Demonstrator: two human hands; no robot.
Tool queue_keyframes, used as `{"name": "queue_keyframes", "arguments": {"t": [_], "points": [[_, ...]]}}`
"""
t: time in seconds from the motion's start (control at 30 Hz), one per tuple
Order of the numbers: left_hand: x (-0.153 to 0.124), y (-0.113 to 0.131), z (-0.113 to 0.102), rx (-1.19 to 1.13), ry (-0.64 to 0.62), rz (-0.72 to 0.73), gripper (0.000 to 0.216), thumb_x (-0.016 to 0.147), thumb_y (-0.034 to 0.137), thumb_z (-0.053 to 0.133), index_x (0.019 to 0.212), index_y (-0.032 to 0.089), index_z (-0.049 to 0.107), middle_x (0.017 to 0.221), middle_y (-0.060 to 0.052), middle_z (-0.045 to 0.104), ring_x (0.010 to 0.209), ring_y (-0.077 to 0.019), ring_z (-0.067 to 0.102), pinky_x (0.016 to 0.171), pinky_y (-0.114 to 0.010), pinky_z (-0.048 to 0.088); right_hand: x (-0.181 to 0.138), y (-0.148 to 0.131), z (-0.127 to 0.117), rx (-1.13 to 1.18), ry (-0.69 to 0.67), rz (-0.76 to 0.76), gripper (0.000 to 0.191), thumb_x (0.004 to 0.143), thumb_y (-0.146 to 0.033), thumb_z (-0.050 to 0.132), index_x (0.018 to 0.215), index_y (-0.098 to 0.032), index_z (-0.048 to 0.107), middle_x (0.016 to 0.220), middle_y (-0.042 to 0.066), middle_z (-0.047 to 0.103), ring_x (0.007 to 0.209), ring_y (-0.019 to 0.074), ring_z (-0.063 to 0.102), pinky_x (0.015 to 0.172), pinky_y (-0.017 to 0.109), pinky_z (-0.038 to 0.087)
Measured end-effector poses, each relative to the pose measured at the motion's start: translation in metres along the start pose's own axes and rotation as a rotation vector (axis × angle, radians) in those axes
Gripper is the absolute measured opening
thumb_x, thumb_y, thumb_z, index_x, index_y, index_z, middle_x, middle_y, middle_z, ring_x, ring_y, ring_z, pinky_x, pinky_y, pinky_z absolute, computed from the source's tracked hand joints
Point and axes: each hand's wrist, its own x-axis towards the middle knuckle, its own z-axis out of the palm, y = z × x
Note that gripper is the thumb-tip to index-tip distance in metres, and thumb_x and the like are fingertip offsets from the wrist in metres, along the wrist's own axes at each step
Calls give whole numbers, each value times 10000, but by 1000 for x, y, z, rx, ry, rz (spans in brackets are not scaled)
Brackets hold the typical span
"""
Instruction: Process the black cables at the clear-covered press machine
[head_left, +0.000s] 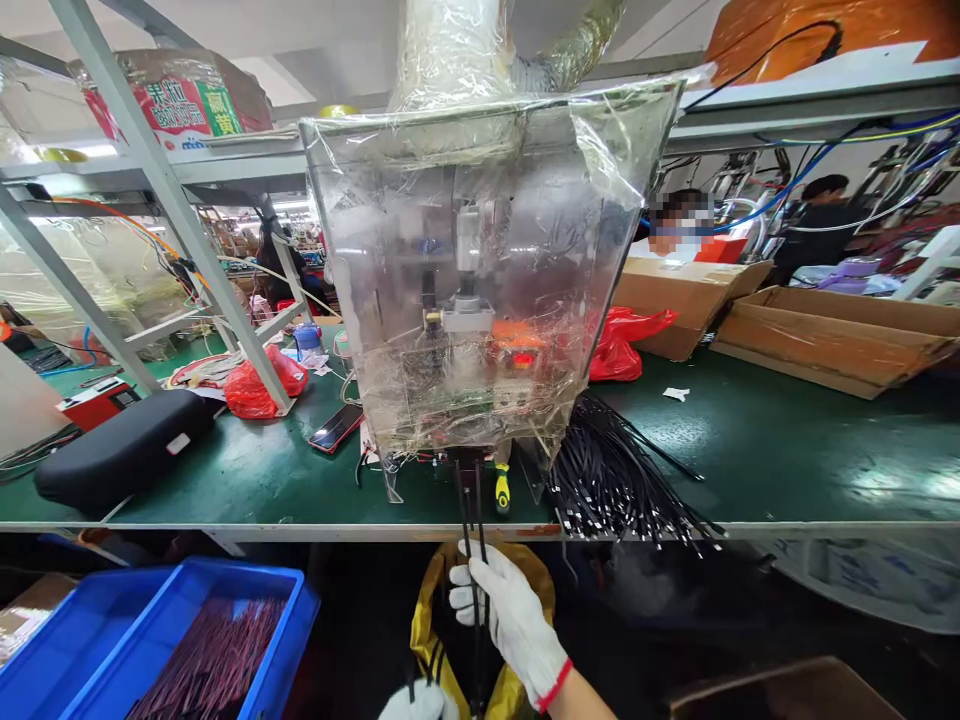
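We see the black cables (471, 510) running straight down from the slot under the plastic-wrapped hood (480, 250), over the front edge of the green table (787, 450). They pass into our gloved right hand (510, 620), whose fingers are wrapped closed around them. Only the top of our left hand (418, 704) shows at the bottom edge, so we cannot tell whether it grips anything.

We judge that the crinkled film hides the cable ends, so a crooked pull could snag them at the slot. A glove fingertip could also catch there. The loose pile of cables (622, 480) fans over the table edge and could slide off towards the yellow bag (427, 620).

The only writing is on a carton (187, 105) on the upper shelf. It has Chinese characters on red and green panels, too small for us to read reliably.
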Motion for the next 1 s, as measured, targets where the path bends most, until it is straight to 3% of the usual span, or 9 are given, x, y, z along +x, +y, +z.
{"name": "queue_keyframes", "arguments": {"t": [0.13,0.23,0.4,0.5,0.67,0.83,1.0], "points": [[3,20,23,-403,-13,-90,256,758,388,662,845,147,669,1002,-139,715,978,-313,665,871,-463,528,22,-23,12,35,-29,-5,463,695,-343,743,1055,-160,516,723,50,668,544,153,631,482,242,481],[-4,44,45,-733,-15,-125,272,787,299,656,971,101,643,1096,-182,686,1072,-354,623,920,-488,506,41,-53,26,13,-22,-15,407,719,-293,718,1058,-159,540,774,66,690,601,169,663,543,271,525],[-12,74,65,-759,47,-117,267,820,255,626,1019,78,644,1050,-205,702,1044,-358,636,897,-460,536,51,-65,26,-115,-72,155,321,780,-421,644,820,-103,621,803,118,695,604,188,671,555,312,549],[-16,84,68,-742,52,-105,223,826,246,618,974,83,656,1031,-196,712,1042,-345,640,929,-449,526,51,-56,21,-173,-69,109,395,764,-460,653,649,-86,599,844,155,697,580,182,666,525,294,542],[-19,89,69,-712,115,-85,220,826,234,614,971,72,640,1060,-201,703,1002,-338,658,911,-430,544,66,-59,23,-100,-8,82,380,787,-446,639,641,-97,597,827,142,704,590,179,674,542,298,559],[-15,80,61,-765,128,-143,223,824,221,617,975,57,629,1093,-222,685,1019,-356,645,906,-430,551,80,-66,25,-63,-15,121,356,834,-407,598,647,-104,592,737,118,698,588,170,674,574,304,572],[-8,70,54,-783,115,-114,243,811,238,646,968,54,623,1103,-228,677,1044,-369,631,941,-459,527,80,-66,25,-81,9,114,363,823,-416,609,644,-100,599,795,129,705,611,175,678,587,313,575]]}}
